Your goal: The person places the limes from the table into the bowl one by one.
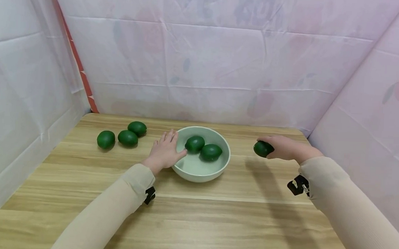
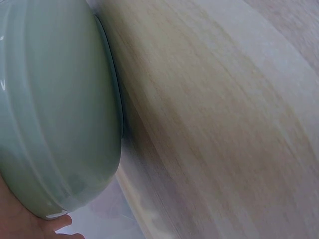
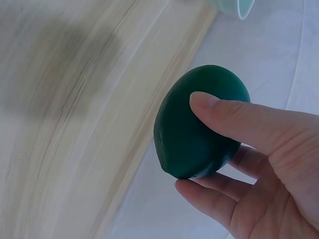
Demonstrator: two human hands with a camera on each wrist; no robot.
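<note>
**Right hand carries a green fruit; left hand steadies the bowl**

Sleeves, beige, fill the near field of the head view, each with a black wrist clip. Right hand (image 1: 287, 148) grasps a green fruit (image 1: 263, 149), held off the table to the right of the bowl and apart from it. Right wrist view confirms the grip: thumb (image 3: 234, 119) pressed across the top of the fruit, fingers curled under it. Contact looks like a fingertip pinch, not a full palm wrap.

Left hand (image 1: 165, 151) lies with straight, relaxed fingers against the left outer wall of the pale green bowl (image 1: 197, 173), grasping nothing. Left wrist view shows only the bowl wall and bare wood.

Bowl holds two green fruits (image 1: 194, 143) (image 1: 211, 152), touching. Three more fruits (image 1: 105, 139) (image 1: 127, 137) (image 1: 137, 128) sit in a cluster on the wooden table (image 1: 214, 223), left of the left hand.

Risks, as judged:
- Fruit skin looks smooth and rounded; a light pinch could let it slip and roll on the wood.
- Released too high over the bowl, it could strike the two fruits inside and bounce out.
- Left hand only rests on the bowl, so a knock could slide it.
</note>
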